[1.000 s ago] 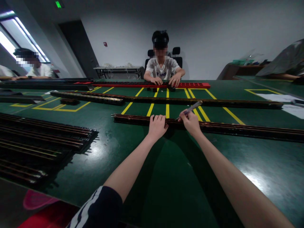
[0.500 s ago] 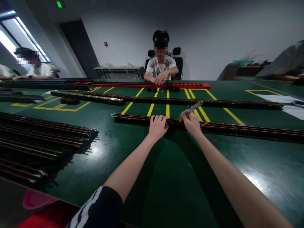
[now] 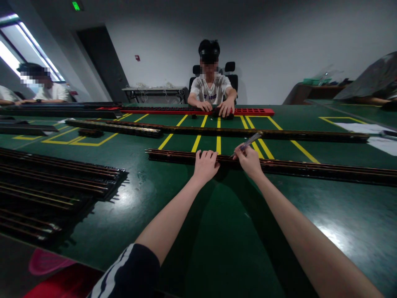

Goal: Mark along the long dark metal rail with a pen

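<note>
Co-worker's hands (image 3: 226, 109) now apart, own hands (image 3: 205, 165) on rail (image 3: 310, 167), green table (image 3: 217, 231), white wall (image 3: 279, 49)

Assembly workshop, not home or office. Big green worktable (image 3: 217, 248), yellow lines (image 3: 198, 142) forming boxes and lanes on it. Long dark rails everywhere: near rail (image 3: 310, 167) across table, pen-like tool (image 3: 249, 142) held against it; stack (image 3: 56, 182) at left; far rails (image 3: 279, 134) further back. Person opposite (image 3: 212, 89) has hands at red tray (image 3: 248, 111), perhaps slotted, too far to be sure. Second person (image 3: 46, 89) seated at left. Bare white walls, green exit sign (image 3: 76, 6), cluttered side desk (image 3: 155, 90).
</note>
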The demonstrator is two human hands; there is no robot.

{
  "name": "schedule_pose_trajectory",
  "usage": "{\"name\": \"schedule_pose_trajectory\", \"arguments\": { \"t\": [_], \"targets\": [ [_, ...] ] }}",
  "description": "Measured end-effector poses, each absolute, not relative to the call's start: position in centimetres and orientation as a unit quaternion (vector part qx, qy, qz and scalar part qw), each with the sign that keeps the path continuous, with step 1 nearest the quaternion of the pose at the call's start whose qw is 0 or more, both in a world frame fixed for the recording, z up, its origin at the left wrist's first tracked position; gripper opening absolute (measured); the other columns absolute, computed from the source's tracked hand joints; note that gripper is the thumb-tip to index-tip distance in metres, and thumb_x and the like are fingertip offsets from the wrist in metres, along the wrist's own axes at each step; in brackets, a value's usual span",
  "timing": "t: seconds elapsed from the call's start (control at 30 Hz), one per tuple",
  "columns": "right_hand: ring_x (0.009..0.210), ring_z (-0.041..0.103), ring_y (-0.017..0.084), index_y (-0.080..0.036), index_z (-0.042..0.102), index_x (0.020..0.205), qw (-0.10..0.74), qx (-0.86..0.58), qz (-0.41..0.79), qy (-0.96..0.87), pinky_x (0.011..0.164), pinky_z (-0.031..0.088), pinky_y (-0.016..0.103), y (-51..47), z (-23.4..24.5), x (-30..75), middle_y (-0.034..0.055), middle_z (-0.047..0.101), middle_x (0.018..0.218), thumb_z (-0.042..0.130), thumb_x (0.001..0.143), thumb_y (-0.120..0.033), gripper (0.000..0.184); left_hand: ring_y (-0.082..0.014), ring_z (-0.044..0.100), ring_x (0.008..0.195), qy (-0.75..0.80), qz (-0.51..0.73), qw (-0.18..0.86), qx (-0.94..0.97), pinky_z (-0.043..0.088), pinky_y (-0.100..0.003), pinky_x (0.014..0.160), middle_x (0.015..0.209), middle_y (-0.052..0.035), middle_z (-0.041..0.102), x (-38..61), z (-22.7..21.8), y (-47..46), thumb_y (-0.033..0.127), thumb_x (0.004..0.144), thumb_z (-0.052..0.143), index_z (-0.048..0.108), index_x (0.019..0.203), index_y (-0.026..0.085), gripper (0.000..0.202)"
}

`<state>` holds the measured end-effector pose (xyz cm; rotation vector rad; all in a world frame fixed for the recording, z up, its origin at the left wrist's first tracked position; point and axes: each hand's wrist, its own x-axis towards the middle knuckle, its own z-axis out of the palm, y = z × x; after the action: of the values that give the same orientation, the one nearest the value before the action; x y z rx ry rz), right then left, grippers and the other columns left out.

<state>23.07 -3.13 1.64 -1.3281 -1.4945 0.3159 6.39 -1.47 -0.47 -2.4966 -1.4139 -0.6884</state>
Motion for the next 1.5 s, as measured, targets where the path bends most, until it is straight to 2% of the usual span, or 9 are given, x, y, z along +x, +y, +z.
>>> {"name": "schedule_pose_trajectory", "arguments": {
  "t": [0.57,0.83,1.23,1.5],
  "targets": [
    [0.062,0.063,0.020,-0.019,0.055,0.077,0.507,-0.565,0.142,-0.635,0.062,0.048,0.033,-3.45,1.93,22.80,0.0046,0.064,0.064,0.050,0.087,-0.036,0.020,-0.0235,0.051,0.114,-0.474,-0.227,0.092,-0.846,0.028,-0.047,0.108,0.121,-0.0073,0.061,6.29,-0.54,-1.36,0.021,0.086,0.040,0.055,0.120,0.020,0.036],
    [0.057,0.060,0.020,-0.018,0.055,0.075,0.516,-0.566,0.120,-0.632,0.057,0.047,0.032,-3.19,1.73,23.00,0.0043,0.063,0.059,0.051,0.085,-0.046,0.030,-0.0234,0.052,0.114,-0.466,-0.234,0.100,-0.847,0.029,-0.048,0.108,0.120,-0.0076,0.062,6.30,-0.68,-1.26,0.021,0.086,0.041,0.055,0.120,0.019,0.037],
    [0.056,0.058,0.019,-0.019,0.055,0.074,0.528,-0.566,0.109,-0.623,0.054,0.044,0.031,-3.40,1.90,23.02,0.0056,0.062,0.060,0.047,0.085,-0.054,0.037,-0.0222,0.052,0.114,-0.475,-0.226,0.086,-0.846,0.029,-0.047,0.108,0.120,-0.0072,0.062,6.15,-0.46,-1.22,0.017,0.085,0.043,0.055,0.119,0.017,0.037],
    [0.055,0.056,0.018,-0.019,0.054,0.075,0.510,-0.574,0.136,-0.626,0.053,0.043,0.030,-3.37,1.88,22.98,0.0045,0.061,0.060,0.051,0.085,-0.048,0.031,-0.0222,0.052,0.115,-0.473,-0.228,0.068,-0.848,0.030,-0.047,0.108,0.121,-0.0077,0.061,6.10,-0.34,-1.20,0.016,0.085,0.043,0.055,0.119,0.017,0.037]
  ]
}}
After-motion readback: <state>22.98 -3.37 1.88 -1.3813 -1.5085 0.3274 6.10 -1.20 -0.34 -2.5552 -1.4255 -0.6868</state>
